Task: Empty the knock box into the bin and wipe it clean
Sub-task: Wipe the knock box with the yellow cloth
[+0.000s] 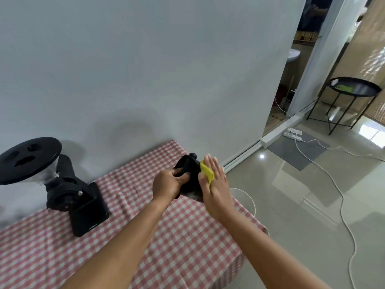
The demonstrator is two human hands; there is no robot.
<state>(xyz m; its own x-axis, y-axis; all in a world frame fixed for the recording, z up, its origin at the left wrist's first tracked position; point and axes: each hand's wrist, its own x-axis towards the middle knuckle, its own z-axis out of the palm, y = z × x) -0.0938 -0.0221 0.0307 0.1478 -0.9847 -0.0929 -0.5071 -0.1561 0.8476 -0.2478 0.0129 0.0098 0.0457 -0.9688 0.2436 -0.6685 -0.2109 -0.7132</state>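
The black knock box (190, 177) is held up over the far right end of the table, tilted on its side. My left hand (167, 184) grips its rim from the left, fingers curled inside. My right hand (216, 184) lies flat against the box's right side and presses a yellow cloth (206, 171) onto it; only a strip of the cloth shows under the palm. The box's inside is hidden from me. I see no bin.
A black coffee grinder (62, 184) stands on the red-and-white checked tablecloth (166, 243) at left, against the grey wall. On the tiled floor to the right lie white cables (341, 201), a power strip (292, 134) and a grey mat; a black round side table (354, 88) stands beyond.
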